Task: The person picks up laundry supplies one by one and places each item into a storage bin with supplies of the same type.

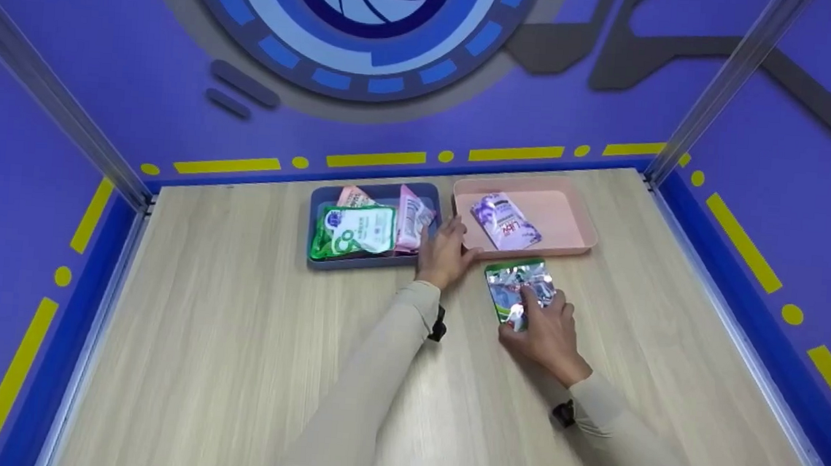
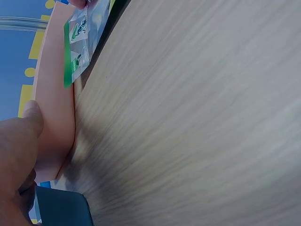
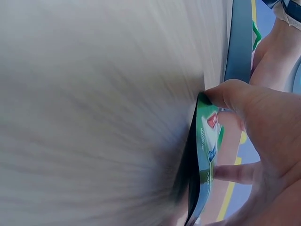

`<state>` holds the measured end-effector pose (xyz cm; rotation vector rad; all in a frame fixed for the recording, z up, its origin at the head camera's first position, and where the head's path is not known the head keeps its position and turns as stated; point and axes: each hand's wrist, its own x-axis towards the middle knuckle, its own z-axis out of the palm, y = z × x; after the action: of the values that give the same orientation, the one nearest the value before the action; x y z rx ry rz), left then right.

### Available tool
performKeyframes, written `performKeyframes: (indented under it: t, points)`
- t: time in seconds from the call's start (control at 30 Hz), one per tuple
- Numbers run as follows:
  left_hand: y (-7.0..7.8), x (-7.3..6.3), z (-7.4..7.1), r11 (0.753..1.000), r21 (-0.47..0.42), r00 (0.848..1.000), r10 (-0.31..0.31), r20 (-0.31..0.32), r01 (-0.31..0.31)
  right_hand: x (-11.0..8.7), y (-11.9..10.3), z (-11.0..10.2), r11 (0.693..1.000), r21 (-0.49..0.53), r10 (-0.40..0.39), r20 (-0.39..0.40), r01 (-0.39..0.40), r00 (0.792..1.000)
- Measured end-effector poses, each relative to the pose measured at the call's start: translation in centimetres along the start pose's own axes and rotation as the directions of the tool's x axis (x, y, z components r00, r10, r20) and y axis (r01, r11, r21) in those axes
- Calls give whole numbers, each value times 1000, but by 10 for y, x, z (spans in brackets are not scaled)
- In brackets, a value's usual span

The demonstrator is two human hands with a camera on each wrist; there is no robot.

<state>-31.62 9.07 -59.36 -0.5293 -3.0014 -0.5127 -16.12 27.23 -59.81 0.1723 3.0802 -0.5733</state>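
Observation:
My left hand point(image 1: 445, 253) holds the front left corner of the pink tray point(image 1: 568, 253), its thumb against the outside of the front wall in the left wrist view. A purple and white packet point(image 1: 505, 221) lies in that tray. My right hand point(image 1: 547, 333) grips a shiny green and silver pouch point(image 1: 505, 287) in front of the pink tray. In the right wrist view its thumb is at one edge of the pouch point(image 3: 203, 136) and a finger touches the printed face. A dark shadow shows under the pouch's edge.
The blue-grey tray point(image 1: 362, 261) stands left of the pink one. It holds a green and white packet point(image 1: 357, 229), a pink and white packet point(image 1: 413, 218) and a partly covered pinkish packet point(image 1: 354, 197). Panels enclose the wooden table point(image 1: 232, 352) at the back and sides.

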Motion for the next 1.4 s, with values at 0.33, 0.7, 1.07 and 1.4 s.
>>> performKeyframes:
  t: [0.33, 0.7, 1.07, 1.4]
  points:
    - [0, -3, -2, 1000, -22, 1000, 11, -6, -11, -2, 4, -1, 1000, -11, -19, 0, 19, 1000]
    - [-1, -1, -1, 1000, -28, 1000, 6, -17, -7, -5, 12, -10, 999, 8, -52, -13, 52, 999]
    - [0, 0, 0, 1000, -27, 1000, 3, -8, -3, -8, 16, -22, 999, 31, -45, 9, 45, 999]
    - [-1, 0, 0, 1000, -11, 1000, 5, -13, -5, -7, 22, -32, 997, 54, -47, -4, 47, 999]
